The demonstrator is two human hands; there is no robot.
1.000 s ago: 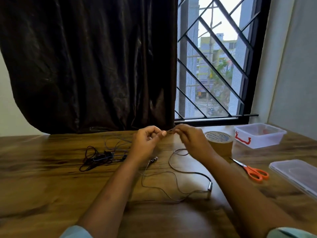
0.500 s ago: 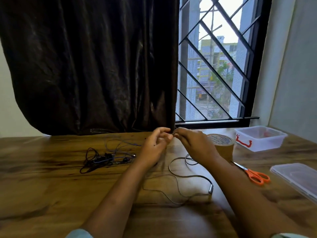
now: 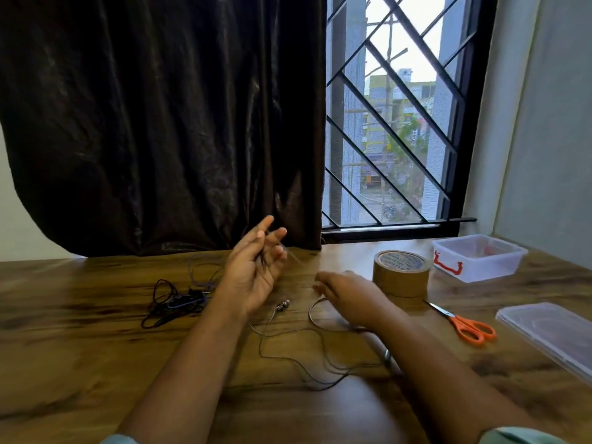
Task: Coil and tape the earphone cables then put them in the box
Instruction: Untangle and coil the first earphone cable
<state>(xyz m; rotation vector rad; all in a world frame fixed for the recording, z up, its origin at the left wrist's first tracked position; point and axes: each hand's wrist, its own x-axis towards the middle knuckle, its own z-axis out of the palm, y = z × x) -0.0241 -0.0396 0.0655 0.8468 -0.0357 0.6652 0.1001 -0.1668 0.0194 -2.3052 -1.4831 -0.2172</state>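
Left hand (image 3: 253, 270) is held up with fingers straight and spread, I think as a form for winding the thin black earphone cable (image 3: 309, 314), which mostly lies loose on the near wooden table (image 3: 96, 347). My right hand (image 3: 346, 290), low beside the brown tape roll (image 3: 400, 272), is blurred; I cannot tell its grip.

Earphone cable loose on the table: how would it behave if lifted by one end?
Probably floppy: the earphone cable lies in slack, wandering loops on the table. Likely light, being so thin. Its earbuds would probably dangle and swing.
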